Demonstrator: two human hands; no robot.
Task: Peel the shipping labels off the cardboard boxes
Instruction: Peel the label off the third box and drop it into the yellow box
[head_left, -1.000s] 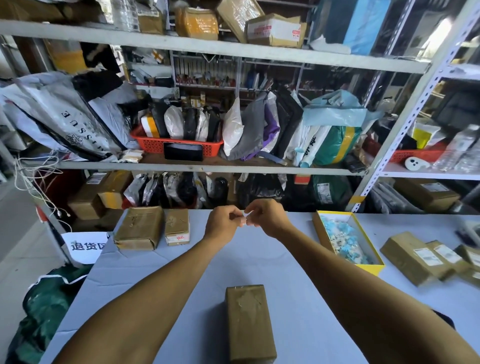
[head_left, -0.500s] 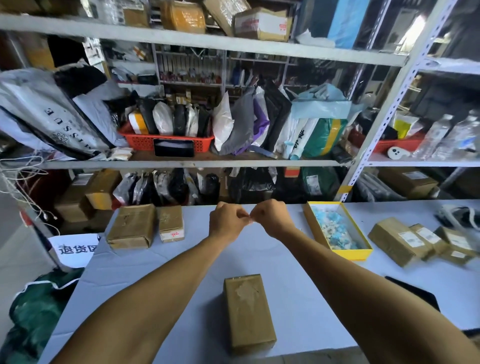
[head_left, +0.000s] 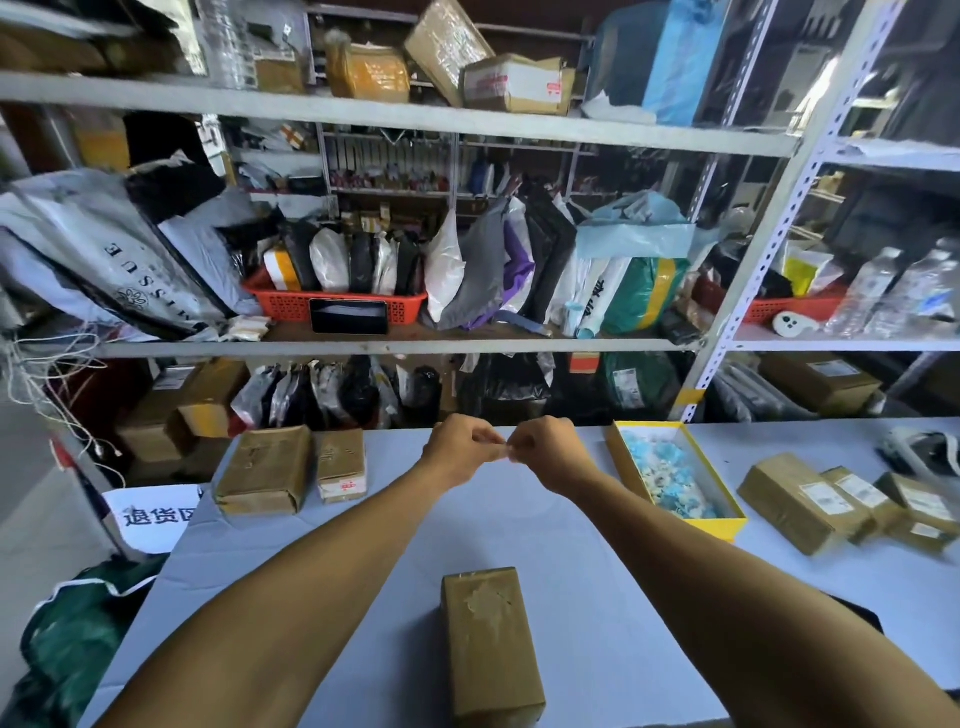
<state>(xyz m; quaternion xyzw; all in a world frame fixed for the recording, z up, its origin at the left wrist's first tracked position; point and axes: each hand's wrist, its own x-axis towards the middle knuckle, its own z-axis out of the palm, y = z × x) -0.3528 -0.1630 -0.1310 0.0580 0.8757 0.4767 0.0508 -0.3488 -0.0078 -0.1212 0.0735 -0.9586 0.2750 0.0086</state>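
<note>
Head view: peeled label scrap pinched between both hands, raised over far middle of tabletop (head_left: 571, 530).
Left to right: two peeled boxes (head_left: 265, 470) at far left edge; left hand (head_left: 460, 449) and right hand (head_left: 545, 452), fingertips closed on label scrap (head_left: 506, 451); yellow tray (head_left: 722, 526) just right, nearer right hand; labelled boxes (head_left: 831, 501) at right edge, long axes pointing away.

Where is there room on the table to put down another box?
Bare table lies between the near box and the two left boxes. Right of the yellow tray, the labelled boxes crowd together.
</note>
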